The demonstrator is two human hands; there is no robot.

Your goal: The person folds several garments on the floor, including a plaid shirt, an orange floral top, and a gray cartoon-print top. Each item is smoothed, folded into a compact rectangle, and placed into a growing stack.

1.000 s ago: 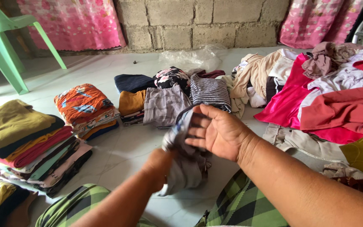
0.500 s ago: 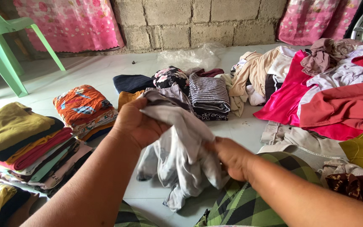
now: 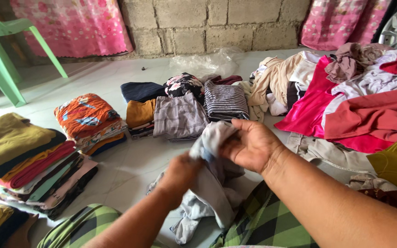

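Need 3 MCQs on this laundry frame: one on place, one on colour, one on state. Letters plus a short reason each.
1. Where does the green plastic chair stand?
A. top left, on the floor
B. beside the pink pile
C. on the folded stacks

2. What colour is the garment in both hands?
A. orange
B. pale grey
C. navy

3. How is the clothing on the right lying?
A. neatly stacked
B. hung up
C. in a loose unfolded heap

Answers:
1 A, its legs stand on the floor at the upper left corner.
2 B, the cloth gripped by the left hand and right hand is light grey.
3 C, pink, red and beige pieces sprawl over one another.
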